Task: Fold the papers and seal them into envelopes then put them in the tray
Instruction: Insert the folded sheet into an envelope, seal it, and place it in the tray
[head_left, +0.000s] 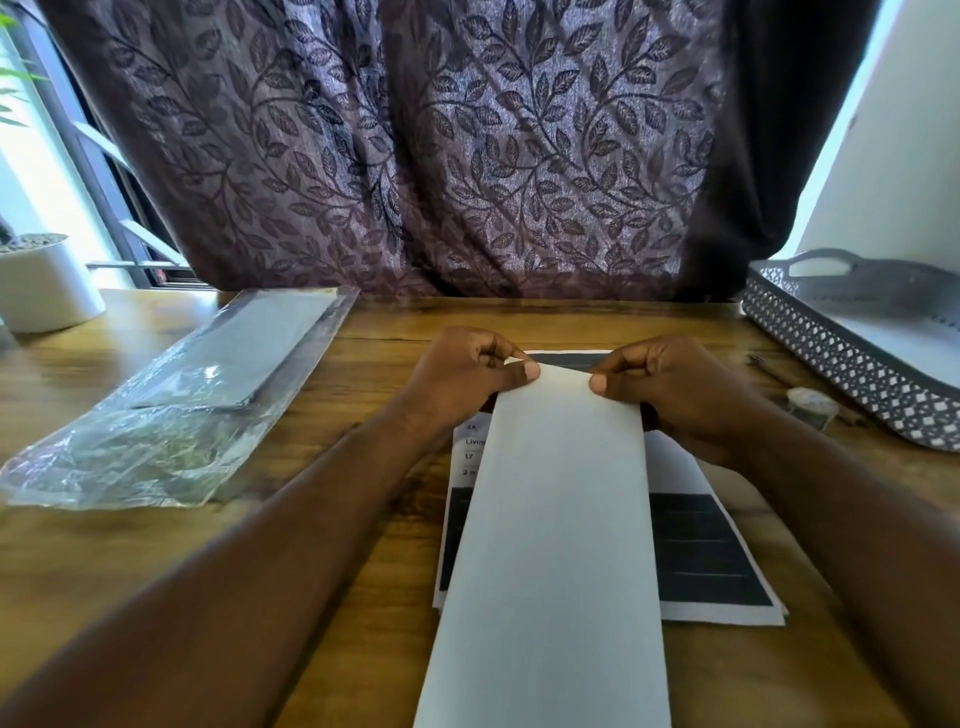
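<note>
Curtain (415, 145): dark, leaf-patterned, hanging behind the far edge of the bench.

Bench (353, 519): wood-grain top that carries everything below.

White paper (556, 519): a long, narrow blank piece running from the near edge towards the middle of the bench. It lies over the printed sheets, and its far end is held between both hands.

Plastic packet (171, 415): clear and crinkled, lying on the left of the bench with a flat grey stack inside.

Tray (841, 358): grey with lattice walls and a cut-out handle, at the far right of the bench, well apart from the white paper.

Printed sheets (701, 551): a stack with dark blocks and some text, lying flat under the white paper.

Pot (47, 291): white, at the far left corner.

Left hand (457, 374): fingers curled, thumb pinching the left far corner of the white paper.

Right hand (675, 389): fingers curled, thumb pinching the right far corner.

Small pale roll (810, 402): lying just beside the tray.

Pen (769, 366): near the tray, blurred.
</note>
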